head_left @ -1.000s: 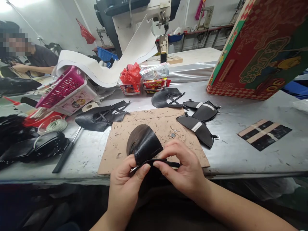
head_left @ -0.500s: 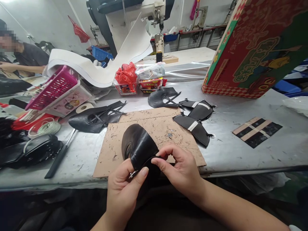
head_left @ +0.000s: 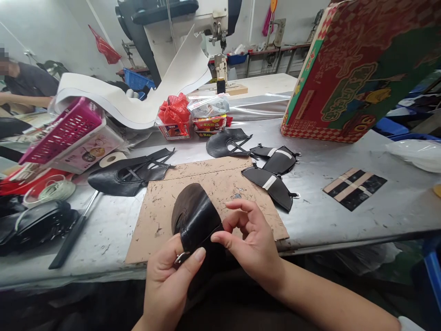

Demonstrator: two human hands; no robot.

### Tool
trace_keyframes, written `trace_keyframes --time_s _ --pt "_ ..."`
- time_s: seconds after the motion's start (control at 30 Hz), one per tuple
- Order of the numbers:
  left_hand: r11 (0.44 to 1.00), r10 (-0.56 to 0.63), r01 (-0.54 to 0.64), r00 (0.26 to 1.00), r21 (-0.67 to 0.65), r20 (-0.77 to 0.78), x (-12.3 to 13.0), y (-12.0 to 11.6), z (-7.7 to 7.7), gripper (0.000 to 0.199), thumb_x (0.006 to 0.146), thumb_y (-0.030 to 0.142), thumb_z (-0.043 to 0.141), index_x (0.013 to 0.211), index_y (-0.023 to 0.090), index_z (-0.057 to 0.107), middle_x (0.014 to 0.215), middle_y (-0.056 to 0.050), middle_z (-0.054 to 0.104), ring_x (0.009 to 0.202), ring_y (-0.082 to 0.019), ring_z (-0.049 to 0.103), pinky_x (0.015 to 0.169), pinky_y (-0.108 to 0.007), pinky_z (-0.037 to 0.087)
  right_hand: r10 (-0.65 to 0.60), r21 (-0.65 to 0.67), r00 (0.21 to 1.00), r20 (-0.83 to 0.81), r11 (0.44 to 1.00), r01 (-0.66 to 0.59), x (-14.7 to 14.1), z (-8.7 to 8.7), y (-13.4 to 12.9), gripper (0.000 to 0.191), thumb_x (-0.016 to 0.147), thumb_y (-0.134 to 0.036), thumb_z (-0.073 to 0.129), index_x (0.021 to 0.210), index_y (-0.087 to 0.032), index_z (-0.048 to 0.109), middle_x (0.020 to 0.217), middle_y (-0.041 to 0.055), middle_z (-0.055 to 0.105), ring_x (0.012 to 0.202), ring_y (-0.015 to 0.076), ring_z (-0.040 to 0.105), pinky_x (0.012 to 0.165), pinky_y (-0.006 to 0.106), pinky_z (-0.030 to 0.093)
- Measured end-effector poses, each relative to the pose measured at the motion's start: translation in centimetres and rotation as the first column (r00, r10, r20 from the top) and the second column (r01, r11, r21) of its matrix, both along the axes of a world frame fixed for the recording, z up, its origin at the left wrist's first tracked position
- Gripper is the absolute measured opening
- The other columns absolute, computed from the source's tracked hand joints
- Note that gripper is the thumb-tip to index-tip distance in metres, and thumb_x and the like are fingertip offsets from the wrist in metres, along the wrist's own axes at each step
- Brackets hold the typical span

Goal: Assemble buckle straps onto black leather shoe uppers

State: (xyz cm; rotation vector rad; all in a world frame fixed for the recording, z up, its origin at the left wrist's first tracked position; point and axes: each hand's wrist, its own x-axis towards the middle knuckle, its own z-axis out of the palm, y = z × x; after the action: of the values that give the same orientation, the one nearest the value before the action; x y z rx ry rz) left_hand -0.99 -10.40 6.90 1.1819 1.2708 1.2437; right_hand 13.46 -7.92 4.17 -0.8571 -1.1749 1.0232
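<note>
The left hand pinches a black upper between thumb and fingers at its lower left edge. A shiny metal buckle pokes out between thumb and forefinger. The upper is smooth leather, bent into a rounded cup with a glossy band of light across its outer curve; it is held up over the near part of a cardboard sheet. The right hand is half curled, its forefinger raised and its thumb tip at the upper's right edge; whether it grips that edge I cannot tell.

The cardboard is flat, creased across its far part and scuffed with dark marks. It lies on a desk with a silvery, slightly creased surface. Beyond the sheet's far edge lies a rear upper, rounded at one end, with thin crossed straps. A side upper with similar straps overlaps the sheet's far left corner. On the right, two matte black curved pads carry pale strips and metal rings; the nearer one rests partly on the cardboard.

Farther right lies a flat black square crossed by tan and pale bands. To the left, a tool with a straight black handle and slim metal shaft lies slantwise near a loose coil of pale cord.
</note>
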Motion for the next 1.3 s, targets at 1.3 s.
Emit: trace_keyframes --time_s 1.3 --pt "0.899 0.005 0.323 0.667 0.296 -0.745 -0.2 -0.6 1.6 0.014 0.087 0.020 0.048 0.076 0.020 0.056 0.069 0.000 0.062 0.061 -0.014 0.059 0.055 -0.022 0.043 0.144 -0.168 0.963 -0.230 0.968 -0.185 -0.5 0.0 -1.0 0.020 0.075 -0.026 0.069 0.094 -0.020 0.068 0.088 0.0042 0.071 0.086 0.0222 0.066 0.086 0.039 0.052"
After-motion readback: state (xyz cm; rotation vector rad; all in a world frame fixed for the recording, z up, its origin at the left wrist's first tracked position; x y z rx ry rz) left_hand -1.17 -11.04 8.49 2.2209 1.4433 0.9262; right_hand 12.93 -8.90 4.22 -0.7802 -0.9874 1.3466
